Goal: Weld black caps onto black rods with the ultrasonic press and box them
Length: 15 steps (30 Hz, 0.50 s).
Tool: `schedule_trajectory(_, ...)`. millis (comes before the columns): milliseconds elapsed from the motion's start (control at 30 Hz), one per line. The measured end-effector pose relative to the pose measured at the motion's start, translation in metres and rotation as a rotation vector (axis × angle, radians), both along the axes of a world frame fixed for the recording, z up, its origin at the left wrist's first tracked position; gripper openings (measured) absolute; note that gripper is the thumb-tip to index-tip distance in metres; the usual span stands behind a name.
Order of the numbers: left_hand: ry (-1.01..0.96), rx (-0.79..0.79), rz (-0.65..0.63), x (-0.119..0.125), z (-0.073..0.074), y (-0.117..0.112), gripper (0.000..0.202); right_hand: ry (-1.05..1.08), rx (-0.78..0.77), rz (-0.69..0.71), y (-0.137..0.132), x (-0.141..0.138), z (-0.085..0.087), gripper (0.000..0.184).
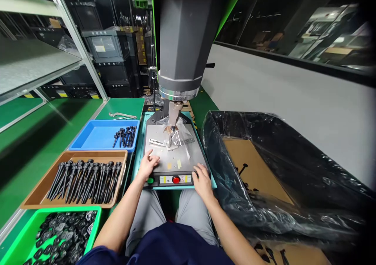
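Note:
My left hand (148, 165) rests at the left front of the machine's metal base plate (160, 159), close to a green button (150, 180). Its fingers are apart and hold nothing. At the right front edge lies my right hand (202, 177), fingers stretched out and bare; the panel under it is hidden. Between the hands a red button (176, 179) sits on the front panel. Beyond them, the machine's metal horn (175, 112) points down at a small black part (173, 128) in a fixture wrapped with clear film (183, 134).
On the left stand a blue tray (88, 134) with black bolt-like parts, a brown tray (35, 190) of long black parts (85, 179), and a green bin (19, 229) of small black pieces. A wrench (122, 115) lies behind. To the right is a box lined with black plastic (276, 136).

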<state>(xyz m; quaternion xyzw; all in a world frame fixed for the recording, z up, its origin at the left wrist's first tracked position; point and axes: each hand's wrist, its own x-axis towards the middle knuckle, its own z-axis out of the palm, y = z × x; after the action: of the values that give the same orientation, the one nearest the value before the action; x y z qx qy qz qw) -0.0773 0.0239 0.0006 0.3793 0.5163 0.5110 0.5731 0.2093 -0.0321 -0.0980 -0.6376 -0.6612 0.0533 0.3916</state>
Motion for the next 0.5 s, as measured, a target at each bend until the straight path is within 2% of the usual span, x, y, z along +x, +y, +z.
schedule_trajectory(67,0.147,0.061,0.114,-0.013,-0.016,-0.023,0.075,0.024,0.019,-0.13,-0.014,0.013,-0.008,0.045)
schedule_trajectory(133,0.375,0.125,0.245,-0.025,-0.033,-0.045,0.062,0.051,-0.003,-0.245,-0.024,0.024,-0.019,0.057)
schedule_trajectory(200,0.625,0.171,0.324,-0.034,-0.049,-0.063,0.057,0.107,-0.068,-0.289,-0.03,0.031,-0.031,0.071)
schedule_trajectory(267,0.774,0.172,0.305,-0.04,-0.062,-0.075,0.06,0.176,-0.143,-0.275,-0.034,0.035,-0.043,0.078)
schedule_trajectory(333,0.796,0.142,0.238,-0.044,-0.071,-0.079,0.064,0.219,-0.183,-0.26,-0.036,0.037,-0.05,0.08)
schedule_trajectory(500,0.764,0.134,0.184,-0.049,-0.078,-0.076,0.066,0.247,-0.173,-0.252,-0.033,0.04,-0.047,0.081)
